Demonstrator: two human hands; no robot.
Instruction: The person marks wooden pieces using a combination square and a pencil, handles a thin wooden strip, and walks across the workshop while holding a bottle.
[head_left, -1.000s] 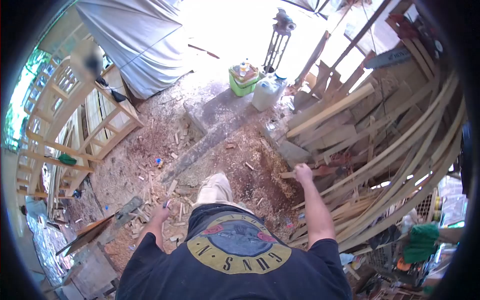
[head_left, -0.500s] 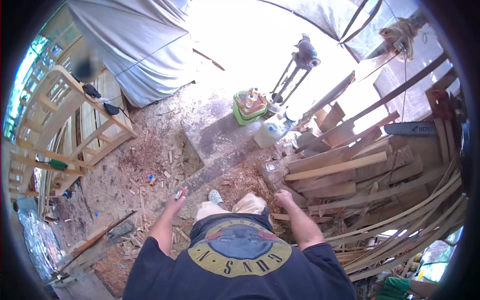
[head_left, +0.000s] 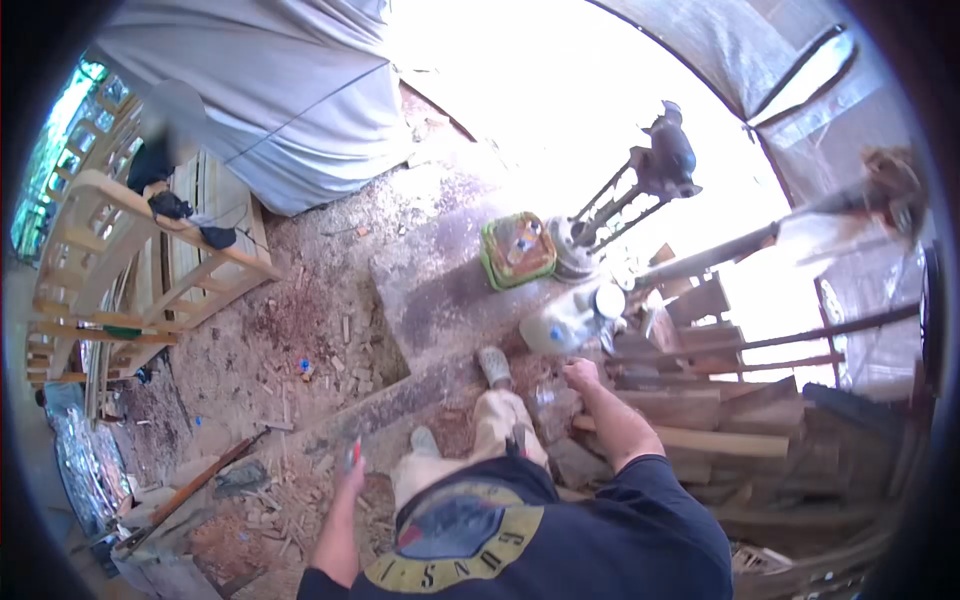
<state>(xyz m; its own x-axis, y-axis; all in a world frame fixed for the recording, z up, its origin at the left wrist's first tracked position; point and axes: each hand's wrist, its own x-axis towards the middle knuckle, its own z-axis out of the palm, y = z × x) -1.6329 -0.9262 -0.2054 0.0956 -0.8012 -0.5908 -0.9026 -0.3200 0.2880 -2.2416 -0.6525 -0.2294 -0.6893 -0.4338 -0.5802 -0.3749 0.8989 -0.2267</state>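
My left hand [head_left: 350,474] is low at centre-left, its fingers closed round a small red and white object [head_left: 355,452] that I cannot identify. My right hand [head_left: 580,374] is out to the right with its fingers curled; anything inside them is too small to tell. Just above it stands a whitish plastic jug [head_left: 558,326] with a blue cap. A green-rimmed container [head_left: 518,252] sits beyond the jug, beside a dark metal stand [head_left: 668,160]. My feet are on the floor between my hands, one forward by the concrete edge.
Wooden frames [head_left: 190,240] stand at the left, near a grey cloth cover [head_left: 290,110] and partly behind a blurred shape. Stacked boards [head_left: 720,440] fill the right side. Wood scraps [head_left: 290,520] and shavings litter the floor. A raised concrete slab [head_left: 430,300] lies ahead.
The view has turned right and moved forward, bringing the jug, container and metal stand closer. One foot has stepped ahead. The red and white object stays in my left hand.
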